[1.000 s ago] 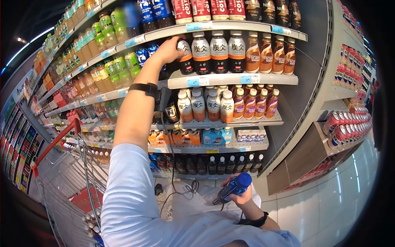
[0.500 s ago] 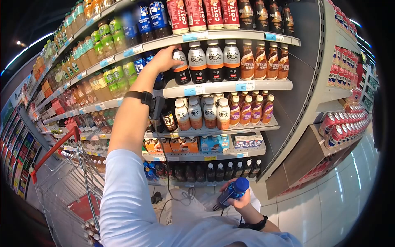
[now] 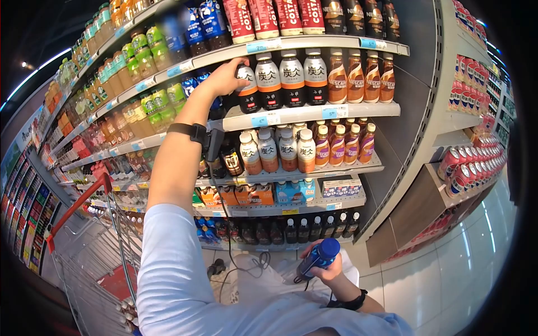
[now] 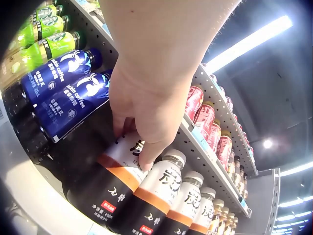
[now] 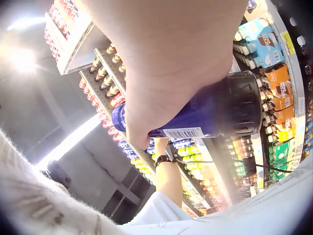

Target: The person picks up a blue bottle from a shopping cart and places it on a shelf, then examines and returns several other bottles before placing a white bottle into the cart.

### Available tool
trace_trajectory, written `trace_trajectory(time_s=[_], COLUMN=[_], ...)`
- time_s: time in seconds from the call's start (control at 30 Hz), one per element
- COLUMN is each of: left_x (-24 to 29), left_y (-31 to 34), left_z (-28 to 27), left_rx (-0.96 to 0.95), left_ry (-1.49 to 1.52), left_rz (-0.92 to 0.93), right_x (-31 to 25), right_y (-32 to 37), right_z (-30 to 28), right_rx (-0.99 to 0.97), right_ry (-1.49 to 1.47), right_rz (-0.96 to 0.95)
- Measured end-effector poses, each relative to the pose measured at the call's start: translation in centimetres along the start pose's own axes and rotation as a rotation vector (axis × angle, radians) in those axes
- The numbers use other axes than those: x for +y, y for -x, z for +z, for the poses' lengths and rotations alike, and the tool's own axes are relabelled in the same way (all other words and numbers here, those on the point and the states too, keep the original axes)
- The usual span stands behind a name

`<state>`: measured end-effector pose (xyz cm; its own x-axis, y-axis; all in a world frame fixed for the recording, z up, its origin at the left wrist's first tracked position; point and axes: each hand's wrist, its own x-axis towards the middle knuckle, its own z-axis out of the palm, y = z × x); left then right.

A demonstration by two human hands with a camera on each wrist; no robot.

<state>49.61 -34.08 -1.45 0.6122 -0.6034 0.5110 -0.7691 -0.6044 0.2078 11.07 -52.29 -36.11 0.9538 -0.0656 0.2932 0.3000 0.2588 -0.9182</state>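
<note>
At the left end of a shelf row, my left hand [image 3: 227, 80] grips the upper part of a coffee bottle [image 3: 250, 99] with a white, orange and black label. In the left wrist view, the thumb and fingers of the left hand [image 4: 146, 107] reach round the top of this bottle [image 4: 113, 182], which hides its cap. Matching bottles [image 4: 151, 198] stand right beside it. Low in front of my body, my right hand [image 3: 332, 271] holds a dark blue bottle [image 3: 320, 256] with a blue cap. This bottle [image 5: 210, 112] has a barcode on its blue label and a dark ribbed base.
Blue coffee bottles [image 4: 73, 95] stand left of the gripped bottle. Red cans [image 3: 263, 22] line the shelf above, and smaller bottles [image 3: 269, 154] the one below. A shopping cart [image 3: 84, 207] stands at the left. A cable [image 3: 227, 224] hangs from the left wrist camera.
The head view has shifted slightly. My left hand stays on the same coffee bottle, and my right hand keeps holding the blue bottle at nearly the same spot.
</note>
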Motion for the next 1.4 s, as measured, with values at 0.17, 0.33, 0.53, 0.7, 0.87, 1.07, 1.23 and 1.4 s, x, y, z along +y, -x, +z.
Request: trace_trajectory(time_s=[0.17, 0.33, 0.53, 0.7, 0.87, 1.07, 1.23, 1.4], left_x=[-0.5, -1.0, 0.0, 2.3, 2.1, 0.8, 0.0, 0.8], left_y=[-0.4, 1.4, 3.6, 3.4, 2.2, 2.5, 2.3, 2.6], left_z=[0.0, -0.9, -3.1, 0.7, 1.7, 1.9, 1.9, 1.3], left_rx=[-0.046, -0.154, -0.090, 0.007, 0.038, 0.076, 0.070, 0.023], left_ry=[0.004, 0.156, -0.027, -0.398, -0.436, -0.291, -0.258, -0.181], left_rz=[-0.024, 0.054, 0.002, -0.085, -0.106, -0.026, 0.020, 0.001], right_x=[0.1, -1.6, -3.7, -3.7, -3.8, -3.5, -3.3, -3.1], right_y=[0.0, -0.8, -2.7, -3.2, -2.3, -2.0, -2.0, -1.9], right_z=[-0.5, -0.6, 0.1, 1.2, 1.5, 0.7, 0.4, 0.5], right_rx=[-0.013, -0.011, -0.053, -0.077, -0.072, -0.092, -0.076, -0.066], right_ry=[-0.082, -0.161, -0.168, -0.180, -0.164, -0.112, -0.130, -0.130], right_rz=[-0.048, -0.055, -0.089, -0.132, -0.121, -0.112, -0.132, -0.122])
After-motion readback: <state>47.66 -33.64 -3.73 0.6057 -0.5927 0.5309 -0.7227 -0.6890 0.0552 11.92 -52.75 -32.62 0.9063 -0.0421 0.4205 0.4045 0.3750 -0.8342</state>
